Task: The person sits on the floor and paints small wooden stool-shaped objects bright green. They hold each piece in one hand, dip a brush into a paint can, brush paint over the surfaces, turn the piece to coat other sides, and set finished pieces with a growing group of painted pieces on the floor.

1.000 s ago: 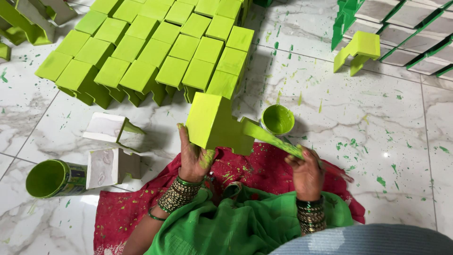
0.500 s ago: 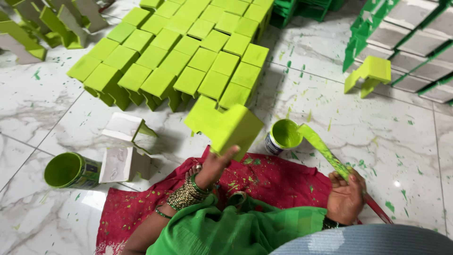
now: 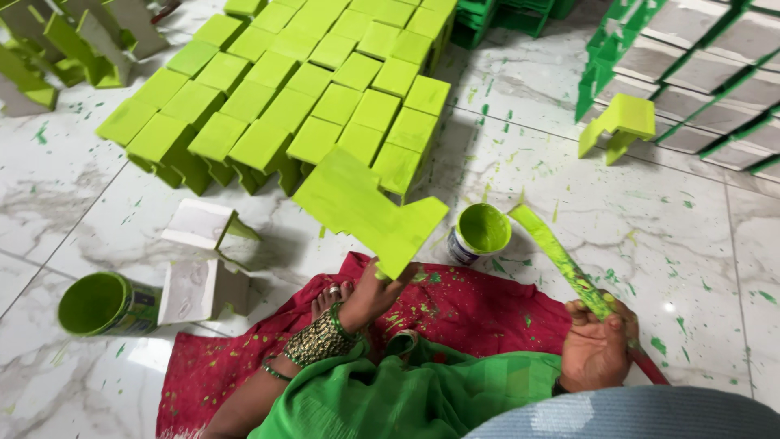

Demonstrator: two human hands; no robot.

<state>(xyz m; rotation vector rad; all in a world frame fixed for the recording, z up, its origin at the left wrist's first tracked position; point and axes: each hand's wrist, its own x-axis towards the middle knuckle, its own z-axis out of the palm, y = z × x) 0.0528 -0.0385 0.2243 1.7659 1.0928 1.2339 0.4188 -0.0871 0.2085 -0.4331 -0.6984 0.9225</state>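
My left hand (image 3: 375,291) grips a freshly painted lime-green stepped block (image 3: 366,207) by its lower edge and holds it out over the floor, close to the rows of painted green blocks (image 3: 284,97). My right hand (image 3: 599,345) is closed around the handle of a paint-coated brush (image 3: 561,256), which points up and left. A small open can of green paint (image 3: 481,232) stands on the floor between the two hands. I sit on a red cloth (image 3: 455,313) speckled with green.
Two unpainted white blocks (image 3: 199,256) lie at the left beside a larger green paint can (image 3: 101,305). A lone green block (image 3: 621,122) sits at the right near stacked white-and-green pieces (image 3: 699,57). More blocks (image 3: 73,41) lie top left. The marble floor is paint-spattered.
My left hand has carried the painted block up and away from my lap toward the rows. My right hand has swung the brush off the block, out to the right.
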